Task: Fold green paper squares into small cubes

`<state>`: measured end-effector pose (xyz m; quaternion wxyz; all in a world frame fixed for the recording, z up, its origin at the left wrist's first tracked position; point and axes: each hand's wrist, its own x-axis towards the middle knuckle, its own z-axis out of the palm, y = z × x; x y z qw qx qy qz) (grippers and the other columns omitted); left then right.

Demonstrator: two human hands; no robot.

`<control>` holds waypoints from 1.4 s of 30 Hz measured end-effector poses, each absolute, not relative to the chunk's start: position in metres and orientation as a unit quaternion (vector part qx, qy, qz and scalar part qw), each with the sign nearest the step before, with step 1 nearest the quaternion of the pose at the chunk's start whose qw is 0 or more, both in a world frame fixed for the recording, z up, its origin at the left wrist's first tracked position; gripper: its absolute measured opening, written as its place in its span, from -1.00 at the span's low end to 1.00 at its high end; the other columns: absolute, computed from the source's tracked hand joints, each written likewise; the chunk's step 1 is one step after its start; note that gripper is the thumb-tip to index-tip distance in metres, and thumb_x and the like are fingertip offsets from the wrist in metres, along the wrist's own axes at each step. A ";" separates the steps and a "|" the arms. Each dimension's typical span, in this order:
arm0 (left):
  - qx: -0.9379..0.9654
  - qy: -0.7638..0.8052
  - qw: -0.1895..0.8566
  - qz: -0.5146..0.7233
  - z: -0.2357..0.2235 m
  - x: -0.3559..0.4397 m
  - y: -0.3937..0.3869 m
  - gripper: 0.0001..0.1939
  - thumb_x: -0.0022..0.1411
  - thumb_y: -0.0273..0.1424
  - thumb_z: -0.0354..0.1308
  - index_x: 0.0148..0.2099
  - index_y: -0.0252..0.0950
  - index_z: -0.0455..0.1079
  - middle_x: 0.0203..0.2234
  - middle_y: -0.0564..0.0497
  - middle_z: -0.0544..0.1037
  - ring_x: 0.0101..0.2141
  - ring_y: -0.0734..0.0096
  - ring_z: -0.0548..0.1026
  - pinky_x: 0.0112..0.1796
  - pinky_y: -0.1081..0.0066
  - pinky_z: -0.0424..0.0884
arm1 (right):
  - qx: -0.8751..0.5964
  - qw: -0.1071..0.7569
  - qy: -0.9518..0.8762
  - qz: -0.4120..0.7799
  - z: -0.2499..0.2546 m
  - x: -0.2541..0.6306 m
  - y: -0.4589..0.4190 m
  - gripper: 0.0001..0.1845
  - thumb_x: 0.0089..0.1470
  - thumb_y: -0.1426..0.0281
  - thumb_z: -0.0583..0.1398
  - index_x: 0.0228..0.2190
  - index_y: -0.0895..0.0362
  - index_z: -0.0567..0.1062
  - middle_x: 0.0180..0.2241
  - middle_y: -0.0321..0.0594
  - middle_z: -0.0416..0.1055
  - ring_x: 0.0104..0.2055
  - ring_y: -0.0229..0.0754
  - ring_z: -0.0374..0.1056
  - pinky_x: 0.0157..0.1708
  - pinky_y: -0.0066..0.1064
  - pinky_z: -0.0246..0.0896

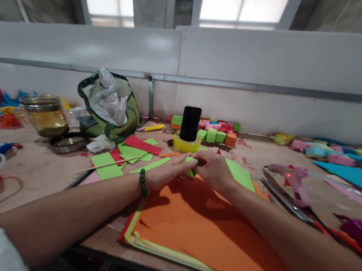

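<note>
Both my hands meet above a stack of coloured sheets (pixel 195 226), with an orange sheet on top. Between them is a small green foam or paper piece (pixel 190 167). My left hand (pixel 170 169) grips it from the left, a dark green bead bracelet on the wrist. From the right, the bent fingers of my right hand (pixel 213 168) close on the same piece. Its shape is mostly covered by my fingers. Green strips (pixel 108 166) and a red strip (pixel 142 144) lie left of my hands, with thin wooden sticks (pixel 106 167) across them.
Behind my hands, a phone (pixel 190 123) stands in a yellow tape roll (pixel 186 144), near several coloured blocks (pixel 216 135). To the right lie a pink glue gun (pixel 290 179) and scissors (pixel 287 202). A green bag (pixel 111 108), glass jar (pixel 44 115) and lid (pixel 68 141) are at left.
</note>
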<state>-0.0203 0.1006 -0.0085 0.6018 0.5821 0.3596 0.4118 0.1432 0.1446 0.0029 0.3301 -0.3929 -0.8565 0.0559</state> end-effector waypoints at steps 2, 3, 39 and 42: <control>0.624 0.359 0.548 0.426 -0.008 -0.021 0.100 -0.35 0.03 -0.25 0.33 0.16 -0.23 0.25 -0.02 -0.11 0.42 -0.14 0.36 0.45 -0.10 0.38 0.33 | -0.410 0.333 -0.848 0.042 0.003 0.144 0.146 -0.84 -0.07 0.49 0.16 -0.45 0.14 0.56 -0.46 -0.22 0.51 -0.43 -0.22 0.33 -0.42 -0.45 0.10; 0.636 0.362 0.526 0.433 -0.009 -0.022 0.101 -0.28 -0.02 -0.35 0.35 0.19 -0.23 0.21 0.03 -0.13 0.39 -0.09 0.33 0.43 -0.07 0.37 0.32 | -0.413 0.327 -0.850 0.037 0.003 0.144 0.147 -0.83 -0.07 0.49 0.16 -0.42 0.14 0.57 -0.45 -0.22 0.52 -0.42 -0.22 0.33 -0.42 -0.45 0.10; 0.515 0.301 0.723 0.349 -0.004 -0.046 0.117 -0.61 -0.13 -0.42 0.22 -0.16 -0.35 0.39 -0.48 -0.02 0.53 -0.46 0.36 0.50 -0.43 0.42 0.44 | -0.176 0.298 -0.928 0.135 0.016 0.147 0.138 -0.82 -0.01 0.34 0.29 -0.57 0.14 0.55 -0.46 -0.25 0.32 -0.37 -0.25 0.27 -0.34 -0.44 0.16; 0.515 0.287 0.721 0.364 -0.005 -0.046 0.117 -0.60 0.03 -0.18 0.27 -0.18 -0.38 0.40 -0.45 -0.05 0.53 -0.46 0.40 0.49 -0.45 0.46 0.44 | -0.179 0.306 -0.921 0.159 0.017 0.147 0.140 -0.82 0.01 0.33 0.28 -0.54 0.15 0.56 -0.43 -0.22 0.36 -0.33 -0.23 0.30 -0.28 -0.42 0.19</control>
